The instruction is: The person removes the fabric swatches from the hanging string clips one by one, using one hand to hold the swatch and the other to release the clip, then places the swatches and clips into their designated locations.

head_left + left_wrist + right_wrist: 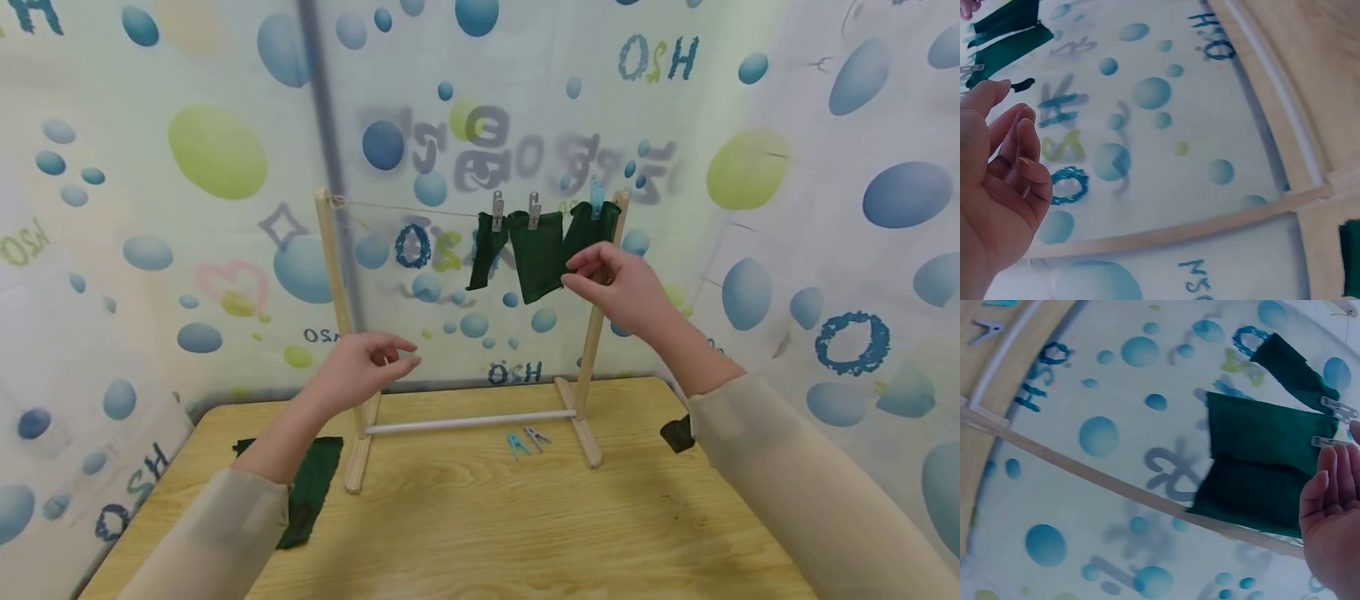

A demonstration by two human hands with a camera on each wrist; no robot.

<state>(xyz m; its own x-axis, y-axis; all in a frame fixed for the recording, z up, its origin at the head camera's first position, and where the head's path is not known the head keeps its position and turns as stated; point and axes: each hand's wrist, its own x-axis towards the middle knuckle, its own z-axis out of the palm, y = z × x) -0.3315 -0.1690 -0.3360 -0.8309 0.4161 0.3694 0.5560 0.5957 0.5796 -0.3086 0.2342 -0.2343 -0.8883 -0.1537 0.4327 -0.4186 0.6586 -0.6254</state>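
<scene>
Three dark green cloth pieces hang toward the right end of a string (412,207) tied across a wooden stand (337,283). Grey clothespins hold the narrow left cloth (489,254) and the middle cloth (542,254); a blue clothespin (597,200) holds the right cloth (583,227) by the post. My right hand (626,292), fingers loosely bent and nothing between them, is in front of the right cloth's lower part. To the left, my left hand (363,367) hovers before the stand's left post. Its fingers (1022,137) are relaxed and hold nothing.
Another green cloth (318,475) lies on the wooden table (465,525), partly behind my left forearm. A blue clothespin (517,444) and a grey one (537,436) lie near the stand's white crossbar (472,422). By my right sleeve is a small dark item (677,434).
</scene>
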